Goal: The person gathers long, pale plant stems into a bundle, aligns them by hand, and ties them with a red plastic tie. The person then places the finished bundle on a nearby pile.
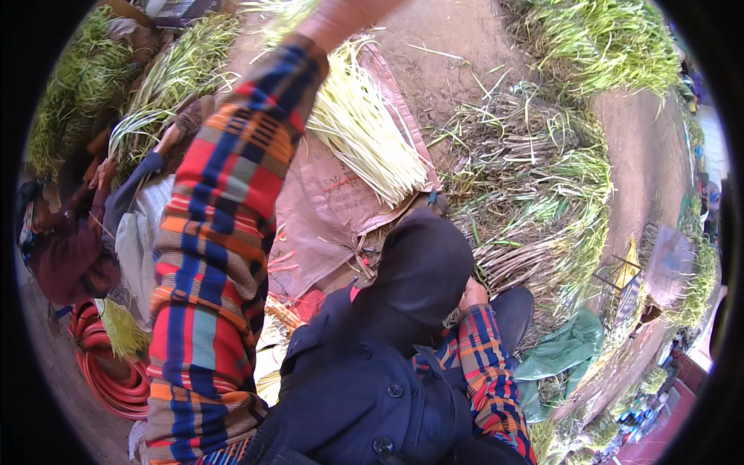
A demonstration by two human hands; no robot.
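My left arm, in a plaid sleeve, reaches far forward. My left hand [349, 19] is cut by the top edge, so its fingers do not show. Just below it lies a bundle of pale yellow-white stalks [368, 136], cut ends toward me, on a pinkish woven sack [310, 182]. My right hand [473, 294] is low beside my dark-clad knee [426, 267], by the near edge of a heap of loose stalks and dry leaf waste [535, 194]. Its fingers look curled; whatever they hold is hidden.
At the left, another person [74, 240] handles long green-leaved stalks [174, 85]. A coiled red hose [105, 372] lies near them. Green bundles [604, 43] stand at the far right. A green plastic sheet [562, 353] lies at the near right.
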